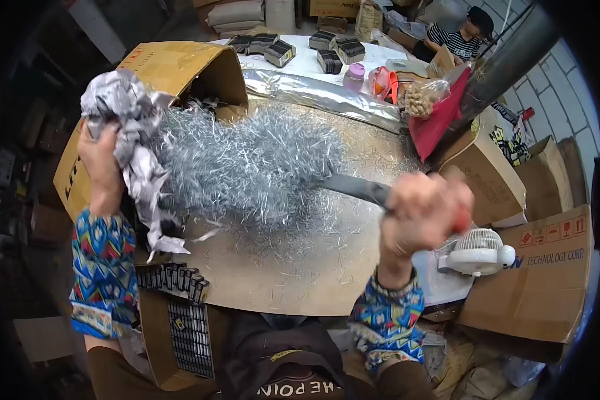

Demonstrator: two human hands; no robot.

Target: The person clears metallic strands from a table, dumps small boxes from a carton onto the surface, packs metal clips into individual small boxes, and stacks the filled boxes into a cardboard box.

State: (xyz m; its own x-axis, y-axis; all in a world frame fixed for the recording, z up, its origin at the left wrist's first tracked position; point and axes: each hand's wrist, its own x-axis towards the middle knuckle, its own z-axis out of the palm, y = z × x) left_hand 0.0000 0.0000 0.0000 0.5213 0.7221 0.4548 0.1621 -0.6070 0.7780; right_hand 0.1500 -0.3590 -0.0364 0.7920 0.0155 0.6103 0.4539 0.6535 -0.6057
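Note:
My left hand (101, 153) is closed on a wad of crumpled grey plastic sheeting (137, 117), with torn strips trailing down over the table. My right hand (423, 210) is blurred but closed around the handle of a long, dark, flat-bladed tool (357, 188); a red end shows at the outer side of the fist. The tip of the blade reaches the right edge of a big heap of silver metallic shreds (253, 163). That heap lies between my hands and touches the grey wad at its left side.
Behind the heap are an open cardboard box (180, 63), a roll of silver foil (320, 93) and stacks of dark packs (280, 53). A white fan (475, 253) and cartons (533, 273) stand at right. Across the table sits another person (453, 40). Loose shreds litter the tabletop (280, 280).

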